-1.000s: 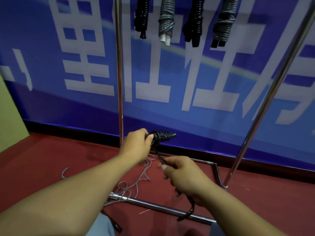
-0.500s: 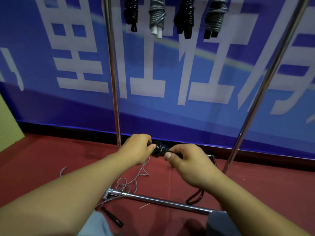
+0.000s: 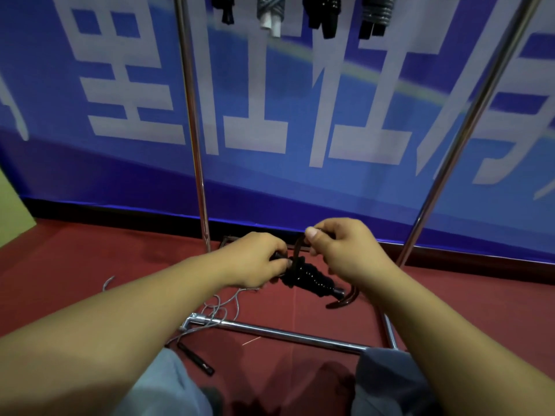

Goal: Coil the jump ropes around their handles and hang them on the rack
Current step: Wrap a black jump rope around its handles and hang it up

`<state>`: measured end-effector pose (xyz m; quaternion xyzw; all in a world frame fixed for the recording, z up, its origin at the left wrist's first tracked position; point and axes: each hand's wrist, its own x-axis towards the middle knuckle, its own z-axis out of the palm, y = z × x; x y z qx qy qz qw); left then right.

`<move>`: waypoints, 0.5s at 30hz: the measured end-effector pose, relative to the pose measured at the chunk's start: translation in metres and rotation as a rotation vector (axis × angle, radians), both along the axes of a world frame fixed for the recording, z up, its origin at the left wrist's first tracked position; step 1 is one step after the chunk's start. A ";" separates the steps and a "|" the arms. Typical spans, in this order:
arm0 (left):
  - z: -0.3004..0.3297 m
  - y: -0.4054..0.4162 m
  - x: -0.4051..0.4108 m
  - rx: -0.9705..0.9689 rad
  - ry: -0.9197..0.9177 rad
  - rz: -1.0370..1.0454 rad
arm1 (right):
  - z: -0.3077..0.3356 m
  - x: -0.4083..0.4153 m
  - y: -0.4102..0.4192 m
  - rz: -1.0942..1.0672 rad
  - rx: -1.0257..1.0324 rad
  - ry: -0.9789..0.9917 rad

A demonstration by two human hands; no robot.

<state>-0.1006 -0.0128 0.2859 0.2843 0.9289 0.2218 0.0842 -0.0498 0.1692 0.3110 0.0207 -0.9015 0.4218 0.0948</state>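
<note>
While your left hand grips the handles of the black jump rope above the red floor, your right hand pinches its loose strand just above the coil, close beside the left. Four coiled ropes hang on the rack; a grey rope lies across its base bar.

My left hand grips the handles of a black jump rope, already thickly coiled, while my right hand pinches its free strand above the coil. Beyond them I see the chrome rack, four coiled ropes hanging at the top, and a grey rope loose on the red floor.
</note>
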 end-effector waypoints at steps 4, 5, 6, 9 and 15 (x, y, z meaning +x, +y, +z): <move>0.007 0.001 0.009 0.080 -0.047 -0.046 | -0.002 -0.009 0.007 -0.015 -0.027 -0.016; 0.009 0.001 0.012 0.093 -0.046 -0.054 | -0.003 -0.011 0.009 -0.014 -0.028 -0.023; 0.012 0.002 0.014 0.108 -0.045 -0.058 | -0.003 -0.012 0.010 -0.013 -0.033 -0.026; 0.017 0.001 0.020 0.154 -0.038 -0.068 | -0.002 -0.016 0.014 -0.006 -0.049 -0.023; 0.021 0.001 0.023 0.178 0.026 -0.083 | -0.003 -0.022 0.022 -0.004 -0.069 -0.020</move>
